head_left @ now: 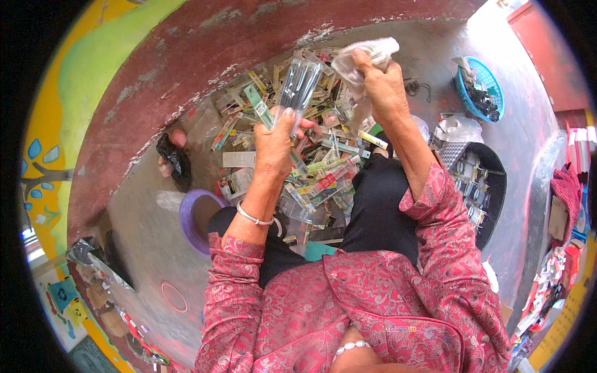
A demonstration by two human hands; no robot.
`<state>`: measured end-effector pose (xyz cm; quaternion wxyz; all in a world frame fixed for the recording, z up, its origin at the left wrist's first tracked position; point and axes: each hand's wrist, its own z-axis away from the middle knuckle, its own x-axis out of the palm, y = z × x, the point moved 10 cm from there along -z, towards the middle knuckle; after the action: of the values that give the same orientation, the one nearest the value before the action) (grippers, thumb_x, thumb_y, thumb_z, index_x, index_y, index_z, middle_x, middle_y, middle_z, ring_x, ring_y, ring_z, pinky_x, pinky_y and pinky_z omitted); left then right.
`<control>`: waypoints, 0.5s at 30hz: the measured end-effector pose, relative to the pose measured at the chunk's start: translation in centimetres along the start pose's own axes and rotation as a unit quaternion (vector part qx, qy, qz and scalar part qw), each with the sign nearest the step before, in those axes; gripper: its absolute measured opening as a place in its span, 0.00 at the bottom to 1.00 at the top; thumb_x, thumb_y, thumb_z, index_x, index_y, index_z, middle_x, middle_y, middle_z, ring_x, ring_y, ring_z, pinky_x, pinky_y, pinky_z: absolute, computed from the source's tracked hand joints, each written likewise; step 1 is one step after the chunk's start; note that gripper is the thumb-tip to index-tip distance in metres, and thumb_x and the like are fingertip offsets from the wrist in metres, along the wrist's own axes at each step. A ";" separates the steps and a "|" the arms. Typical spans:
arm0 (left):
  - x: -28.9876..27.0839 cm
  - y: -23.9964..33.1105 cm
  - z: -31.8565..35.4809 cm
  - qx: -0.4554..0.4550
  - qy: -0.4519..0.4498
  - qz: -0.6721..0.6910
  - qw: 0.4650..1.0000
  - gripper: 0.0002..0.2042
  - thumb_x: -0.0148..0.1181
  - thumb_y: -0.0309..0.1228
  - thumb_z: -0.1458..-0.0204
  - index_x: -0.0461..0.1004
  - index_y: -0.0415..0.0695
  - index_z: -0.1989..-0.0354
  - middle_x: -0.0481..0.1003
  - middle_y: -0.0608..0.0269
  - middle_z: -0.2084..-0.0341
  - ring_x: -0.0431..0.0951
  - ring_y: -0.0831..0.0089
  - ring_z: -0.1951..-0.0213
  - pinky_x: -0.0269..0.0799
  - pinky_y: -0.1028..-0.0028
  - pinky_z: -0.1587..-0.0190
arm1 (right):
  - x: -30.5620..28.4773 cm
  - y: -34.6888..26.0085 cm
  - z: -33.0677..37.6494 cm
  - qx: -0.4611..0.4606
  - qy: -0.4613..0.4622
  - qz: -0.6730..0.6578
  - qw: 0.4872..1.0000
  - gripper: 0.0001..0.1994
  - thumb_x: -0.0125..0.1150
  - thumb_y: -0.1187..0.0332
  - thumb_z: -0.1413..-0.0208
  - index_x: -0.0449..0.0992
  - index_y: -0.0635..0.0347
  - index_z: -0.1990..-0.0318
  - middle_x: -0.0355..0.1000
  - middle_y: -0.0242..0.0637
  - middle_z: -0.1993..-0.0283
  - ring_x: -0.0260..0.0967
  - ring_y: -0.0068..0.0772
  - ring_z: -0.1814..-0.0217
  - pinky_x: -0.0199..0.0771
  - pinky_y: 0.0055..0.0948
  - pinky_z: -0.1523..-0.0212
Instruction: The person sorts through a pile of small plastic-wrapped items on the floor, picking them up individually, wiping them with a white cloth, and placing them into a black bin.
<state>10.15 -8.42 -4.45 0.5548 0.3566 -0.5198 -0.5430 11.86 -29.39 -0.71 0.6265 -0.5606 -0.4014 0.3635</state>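
Packet (300, 87) is pinched in the left fingers (287, 114) over the pile (326, 180), right fingers (363, 61) bunched around a cloth (380, 48). Might slip and get lost down there if that pinch loosens, tbh.

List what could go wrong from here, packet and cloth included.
The clear packet in the left hand could slip and get lost among the scattered packages.
The white cloth in the right hand might brush packages aside.
The purple basin, close to the left leg, could get bumped.
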 end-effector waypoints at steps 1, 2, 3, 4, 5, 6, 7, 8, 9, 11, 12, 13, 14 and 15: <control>0.7 0.1 0.2 0.006 -0.033 -0.007 0.999 0.07 0.48 0.32 0.47 0.68 0.43 0.67 0.75 0.61 0.77 0.64 0.85 0.81 0.56 0.85 0.80 | 0.7 -2.1 0.9 -0.064 -0.007 0.033 0.997 0.16 0.56 0.59 0.52 0.73 0.65 0.66 0.73 0.37 0.70 0.69 0.26 0.70 0.67 0.26 0.67; 0.8 0.3 0.5 0.013 -0.035 -0.003 0.999 0.07 0.48 0.32 0.47 0.68 0.42 0.66 0.75 0.61 0.78 0.64 0.85 0.81 0.56 0.85 0.80 | 1.6 -2.2 1.3 -0.087 -0.025 0.142 0.986 0.12 0.55 0.66 0.55 0.73 0.65 0.65 0.72 0.41 0.68 0.69 0.35 0.64 0.67 0.30 0.62; 1.7 0.7 0.6 0.021 -0.045 0.004 0.999 0.07 0.48 0.31 0.47 0.68 0.42 0.64 0.75 0.61 0.78 0.64 0.85 0.81 0.56 0.85 0.80 | 2.8 -2.9 1.7 -0.186 -0.056 0.235 0.952 0.14 0.54 0.66 0.53 0.71 0.65 0.61 0.71 0.42 0.65 0.68 0.35 0.61 0.66 0.29 0.59; 2.3 1.0 0.9 0.027 -0.052 0.012 0.998 0.08 0.47 0.31 0.47 0.68 0.42 0.63 0.75 0.61 0.78 0.64 0.85 0.81 0.56 0.85 0.80 | 4.3 -3.4 2.5 -0.278 -0.089 0.325 0.900 0.15 0.54 0.66 0.51 0.69 0.64 0.57 0.70 0.43 0.61 0.67 0.36 0.58 0.66 0.28 0.56; 2.6 1.2 1.2 0.007 -0.053 0.035 0.998 0.09 0.47 0.30 0.47 0.68 0.41 0.59 0.74 0.62 0.77 0.64 0.85 0.81 0.56 0.86 0.80 | 6.1 -4.5 4.3 -0.422 -0.142 0.346 0.826 0.18 0.52 0.70 0.53 0.65 0.63 0.52 0.66 0.47 0.54 0.61 0.45 0.49 0.60 0.34 0.48; 1.8 0.9 1.2 0.000 -0.035 0.049 0.998 0.09 0.47 0.29 0.47 0.68 0.42 0.60 0.74 0.64 0.77 0.64 0.85 0.81 0.56 0.86 0.80 | 7.4 -5.7 6.5 -0.512 -0.141 0.317 0.786 0.19 0.50 0.75 0.67 0.69 0.65 0.61 0.66 0.49 0.59 0.61 0.50 0.54 0.60 0.38 0.51; 1.1 0.6 0.8 -0.004 -0.019 0.063 0.998 0.09 0.47 0.29 0.47 0.68 0.42 0.60 0.73 0.65 0.77 0.64 0.85 0.81 0.56 0.86 0.80 | 8.3 -5.6 6.9 -0.494 -0.157 0.308 0.798 0.19 0.51 0.74 0.66 0.68 0.65 0.60 0.66 0.49 0.59 0.61 0.50 0.54 0.61 0.38 0.51; 0.5 0.3 0.6 -0.008 -0.003 0.077 0.997 0.08 0.47 0.29 0.47 0.69 0.42 0.60 0.73 0.66 0.77 0.64 0.85 0.81 0.56 0.86 0.79 | 9.0 -5.3 7.2 -0.474 -0.174 0.300 0.809 0.19 0.51 0.73 0.66 0.68 0.65 0.60 0.66 0.49 0.60 0.61 0.51 0.54 0.61 0.38 0.51; 0.2 0.3 0.5 -0.010 -0.003 0.115 0.993 0.09 0.50 0.26 0.49 0.69 0.40 0.59 0.72 0.68 0.75 0.67 0.86 0.80 0.62 0.87 0.80 | 9.8 -4.6 7.1 -0.429 -0.221 0.280 0.830 0.19 0.54 0.70 0.63 0.68 0.65 0.59 0.65 0.48 0.60 0.61 0.50 0.54 0.61 0.39 0.51; -0.5 1.3 0.3 0.006 0.014 0.079 0.997 0.08 0.51 0.29 0.49 0.69 0.42 0.63 0.72 0.68 0.76 0.66 0.85 0.80 0.60 0.84 0.81 | 10.6 -4.0 8.5 -0.387 -0.300 0.235 0.839 0.15 0.53 0.65 0.56 0.70 0.65 0.62 0.68 0.50 0.61 0.64 0.48 0.56 0.64 0.37 0.54; -0.9 1.7 0.6 0.003 0.029 0.067 0.997 0.08 0.51 0.31 0.49 0.69 0.43 0.63 0.72 0.68 0.77 0.65 0.84 0.81 0.56 0.83 0.82 | 11.1 -4.1 9.0 -0.376 -0.321 0.167 0.853 0.14 0.53 0.64 0.54 0.71 0.64 0.64 0.70 0.50 0.62 0.66 0.47 0.57 0.65 0.36 0.56; -1.8 1.7 0.9 0.013 0.030 0.044 0.999 0.07 0.50 0.31 0.49 0.69 0.42 0.63 0.72 0.67 0.78 0.65 0.84 0.82 0.57 0.83 0.82 | 10.5 -1.3 6.9 -0.150 -0.343 0.232 0.898 0.13 0.52 0.61 0.50 0.73 0.63 0.66 0.72 0.46 0.66 0.70 0.37 0.62 0.67 0.33 0.60; -2.9 1.5 1.1 0.021 0.032 0.021 0.999 0.07 0.49 0.30 0.48 0.69 0.42 0.64 0.73 0.65 0.78 0.65 0.84 0.82 0.58 0.83 0.82 | 8.3 -2.0 5.5 -0.059 -0.259 0.156 0.951 0.14 0.53 0.59 0.49 0.75 0.62 0.67 0.73 0.39 0.70 0.68 0.28 0.68 0.67 0.30 0.63; -2.7 1.9 1.2 0.031 0.003 0.010 0.999 0.07 0.47 0.29 0.47 0.68 0.39 0.65 0.73 0.60 0.78 0.65 0.83 0.83 0.59 0.83 0.83 | 5.4 -0.9 3.8 0.050 -0.183 0.035 0.981 0.14 0.55 0.61 0.49 0.73 0.64 0.61 0.71 0.33 0.65 0.65 0.22 0.63 0.66 0.26 0.61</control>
<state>9.82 -5.35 -2.90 0.5508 0.3701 -0.5383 -0.5195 10.67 -23.02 0.92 0.5568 -0.4666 -0.4707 0.5008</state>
